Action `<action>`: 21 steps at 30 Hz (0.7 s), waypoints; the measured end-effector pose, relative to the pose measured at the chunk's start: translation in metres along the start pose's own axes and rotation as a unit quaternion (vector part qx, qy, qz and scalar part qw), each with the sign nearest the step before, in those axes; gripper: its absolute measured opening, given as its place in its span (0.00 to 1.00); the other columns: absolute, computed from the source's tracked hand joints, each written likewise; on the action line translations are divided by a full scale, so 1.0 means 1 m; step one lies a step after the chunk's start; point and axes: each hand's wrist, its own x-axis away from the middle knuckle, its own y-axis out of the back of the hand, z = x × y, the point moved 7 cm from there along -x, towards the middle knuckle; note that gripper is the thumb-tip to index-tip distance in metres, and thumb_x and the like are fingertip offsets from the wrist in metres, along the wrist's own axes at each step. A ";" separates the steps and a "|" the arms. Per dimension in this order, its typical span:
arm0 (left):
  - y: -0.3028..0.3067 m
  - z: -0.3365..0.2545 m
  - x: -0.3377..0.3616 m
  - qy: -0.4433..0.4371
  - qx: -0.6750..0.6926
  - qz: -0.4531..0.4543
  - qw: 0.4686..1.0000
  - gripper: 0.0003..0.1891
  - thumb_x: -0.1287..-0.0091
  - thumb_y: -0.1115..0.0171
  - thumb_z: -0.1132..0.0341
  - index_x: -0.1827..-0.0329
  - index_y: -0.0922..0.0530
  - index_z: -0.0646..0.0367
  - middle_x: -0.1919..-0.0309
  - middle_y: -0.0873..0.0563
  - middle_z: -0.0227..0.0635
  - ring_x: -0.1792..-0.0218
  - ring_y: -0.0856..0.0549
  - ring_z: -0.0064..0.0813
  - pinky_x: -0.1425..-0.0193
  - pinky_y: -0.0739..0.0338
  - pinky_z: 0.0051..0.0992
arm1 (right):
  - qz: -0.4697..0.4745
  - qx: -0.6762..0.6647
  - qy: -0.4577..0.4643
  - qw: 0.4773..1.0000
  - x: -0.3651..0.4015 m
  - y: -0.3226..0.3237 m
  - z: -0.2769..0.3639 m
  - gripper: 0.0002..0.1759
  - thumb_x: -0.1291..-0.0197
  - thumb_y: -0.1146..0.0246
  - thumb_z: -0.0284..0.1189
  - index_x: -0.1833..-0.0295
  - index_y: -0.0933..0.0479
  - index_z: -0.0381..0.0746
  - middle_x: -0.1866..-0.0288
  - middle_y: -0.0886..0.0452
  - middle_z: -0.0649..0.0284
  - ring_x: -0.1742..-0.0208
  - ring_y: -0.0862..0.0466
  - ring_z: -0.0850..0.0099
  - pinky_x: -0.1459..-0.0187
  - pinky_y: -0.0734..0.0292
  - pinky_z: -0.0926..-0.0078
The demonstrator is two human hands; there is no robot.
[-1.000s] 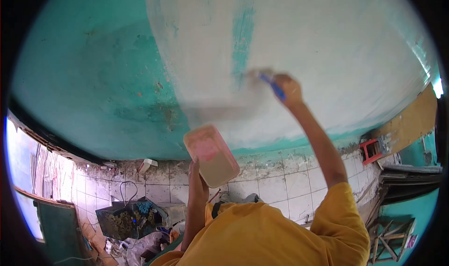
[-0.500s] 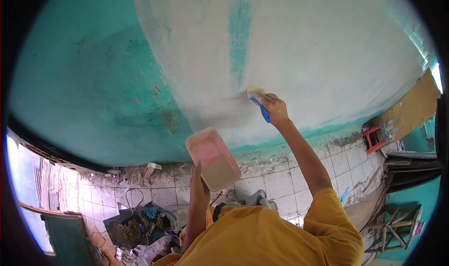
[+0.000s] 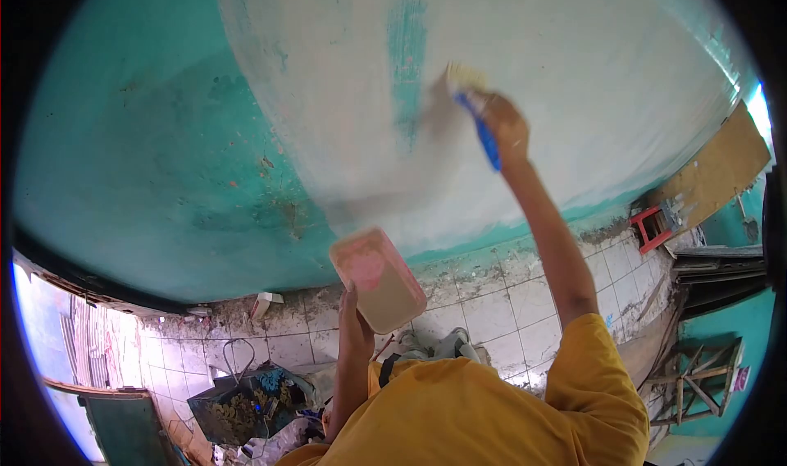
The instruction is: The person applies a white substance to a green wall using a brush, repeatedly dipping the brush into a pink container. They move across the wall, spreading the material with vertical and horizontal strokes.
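My right hand [image 3: 507, 126] grips a paintbrush [image 3: 484, 138] by its blue handle, and its pale bristles point up at the wall [image 3: 328, 138]. White paint covers the middle and right of that wall, while the left part is green. A green streak [image 3: 407, 64] shows through the white, just left of the brush. In my left hand [image 3: 352, 310] is a pink plastic tub [image 3: 396, 261], held by its left edge and tilted. Off-white paint lies in its lower part.
Below the wall runs a stained white tile floor [image 3: 492, 322]. A dark patterned box [image 3: 238, 409] stands at lower left among cluttered items. At right are a red stool [image 3: 652, 228], a brown board [image 3: 713, 175] and a wooden frame [image 3: 697, 384].
My right hand has moved the brush up and slightly right along the wall. The tub in my left hand has stayed nearly in place.
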 end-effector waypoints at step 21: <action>0.003 -0.004 -0.007 -0.024 0.021 0.026 0.999 0.28 0.22 0.50 0.49 0.29 0.35 0.60 0.38 0.23 0.39 0.38 0.21 0.35 0.35 0.24 0.37 | 0.052 -0.046 -0.028 0.997 0.074 -0.029 -0.001 0.17 0.43 0.32 0.22 0.47 0.15 0.46 0.54 0.13 0.57 0.53 0.13 0.60 0.48 0.19 0.65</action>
